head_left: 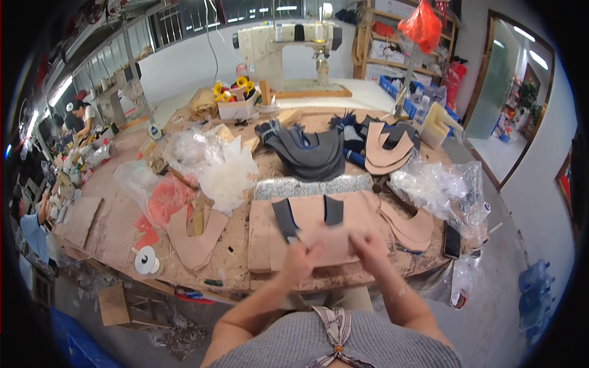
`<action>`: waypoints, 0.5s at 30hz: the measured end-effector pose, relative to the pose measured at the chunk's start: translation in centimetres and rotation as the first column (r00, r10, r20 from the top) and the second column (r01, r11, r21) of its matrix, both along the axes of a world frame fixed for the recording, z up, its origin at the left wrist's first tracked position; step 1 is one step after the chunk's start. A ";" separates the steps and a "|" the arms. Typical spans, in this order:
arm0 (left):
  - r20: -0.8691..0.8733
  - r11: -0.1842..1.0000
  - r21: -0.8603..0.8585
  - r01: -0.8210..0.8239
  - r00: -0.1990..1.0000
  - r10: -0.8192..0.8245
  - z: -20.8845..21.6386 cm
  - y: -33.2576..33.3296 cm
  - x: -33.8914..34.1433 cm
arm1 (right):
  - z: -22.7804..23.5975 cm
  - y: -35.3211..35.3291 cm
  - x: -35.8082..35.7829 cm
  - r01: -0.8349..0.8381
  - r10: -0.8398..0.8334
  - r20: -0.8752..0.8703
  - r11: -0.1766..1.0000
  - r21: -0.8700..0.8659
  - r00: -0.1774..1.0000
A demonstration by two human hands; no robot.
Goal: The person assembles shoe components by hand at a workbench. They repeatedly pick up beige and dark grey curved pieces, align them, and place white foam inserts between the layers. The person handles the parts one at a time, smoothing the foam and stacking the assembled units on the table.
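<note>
The left hand (300, 264) and the right hand (370, 248) grasp a thin tan sheet (334, 243) at opposite ends; motion blur conceals the exact fingertip contact and the sheet's outline. The sheet is positioned between the hands, above a flat, thick-edged tan board (265, 245). Directly beyond the grip, two dark grey strips (333, 210) with blue edging lie on the board. Right of the grip, curved tan blanks (412, 231) overlap in layers. Left of the grip, a U-shaped tan panel (194, 244) lies flat. Beyond the board's strips, a crinkled silvery band (313, 186) runs crosswise. Farther out, dark grey U-shaped pieces (313, 156) form a fanned stack. Farthest from the grip, a cream-coloured sewing machine (267, 58) stands upright.
</note>
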State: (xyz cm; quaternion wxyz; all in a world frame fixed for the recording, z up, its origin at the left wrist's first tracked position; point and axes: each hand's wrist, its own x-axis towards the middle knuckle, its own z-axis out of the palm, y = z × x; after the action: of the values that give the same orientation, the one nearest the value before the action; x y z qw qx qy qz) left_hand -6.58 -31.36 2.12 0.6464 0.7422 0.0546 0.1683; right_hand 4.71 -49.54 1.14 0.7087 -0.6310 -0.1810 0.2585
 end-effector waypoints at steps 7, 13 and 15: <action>0.093 0.949 0.183 -0.258 0.965 0.244 0.4 6.5 3.7 | 0.9 6.9 3.8 0.037 -0.047 0.169 0.998 0.060 0.984; -0.138 0.861 0.424 -0.280 0.920 0.367 -3.6 6.3 2.4 | -3.6 6.2 1.9 0.163 -0.108 0.328 0.976 -0.145 0.939; -0.149 0.869 0.409 -0.279 0.919 0.366 -4.6 6.5 2.2 | -4.7 6.3 1.7 0.195 -0.129 0.392 0.972 -0.133 0.911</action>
State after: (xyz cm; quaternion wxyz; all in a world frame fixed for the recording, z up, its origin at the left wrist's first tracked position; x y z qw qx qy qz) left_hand -4.33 -24.87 -2.47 0.4427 0.8472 0.2168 0.1979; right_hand 6.44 -43.21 -3.54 0.6230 -0.7398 -0.2392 0.0856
